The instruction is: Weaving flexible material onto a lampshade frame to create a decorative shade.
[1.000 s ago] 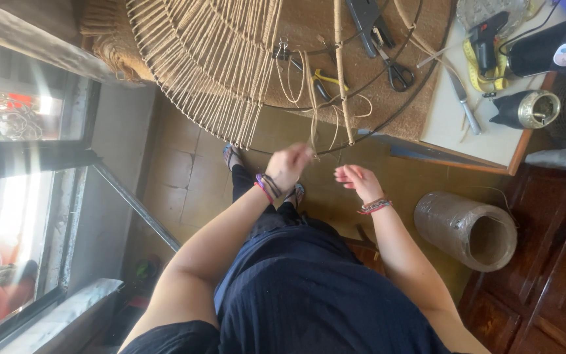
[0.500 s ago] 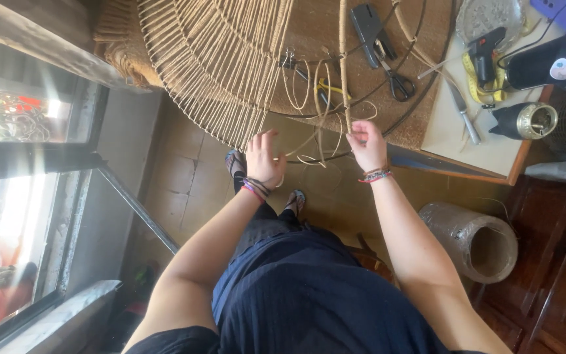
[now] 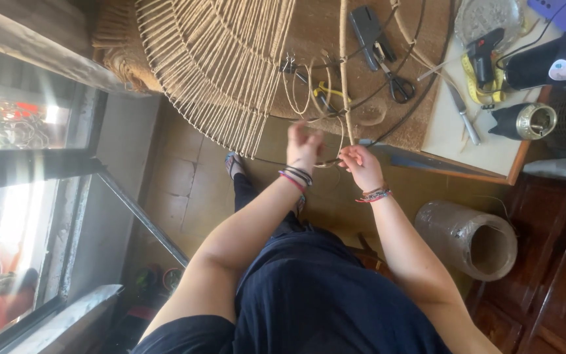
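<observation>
Head view, looking down past a dark blue dress [image 3: 322,295] and two bare forearms. To the right, on the wooden floor, lies a roll of clear plastic film [image 3: 468,237] on its side, its open end facing right. Both hands are raised at the near edge of a large round wire frame [image 3: 420,98] partly wrapped with pale jute cord [image 3: 344,78]. The left hand [image 3: 304,147], with bracelets at the wrist, has its fingers curled loosely and somewhat blurred; whether it pinches the cord cannot be told. The right hand [image 3: 362,165], also with wrist bands, is closed on a strand of the cord just where it meets the frame's rim. The two hands are near each other, not touching. Loose loops of cord hang just beyond them. The wrapped part of the frame fans out to the left in close radial strands [image 3: 230,72]. Further on, scissors [image 3: 394,78] and a dark stapler-like tool [image 3: 365,26] lie on the brown mat inside the frame. On the white desk [image 3: 492,147] at the right lie a knife [image 3: 460,111], a black glue gun [image 3: 483,52] and a yellow tape measure [image 3: 470,82].
</observation>
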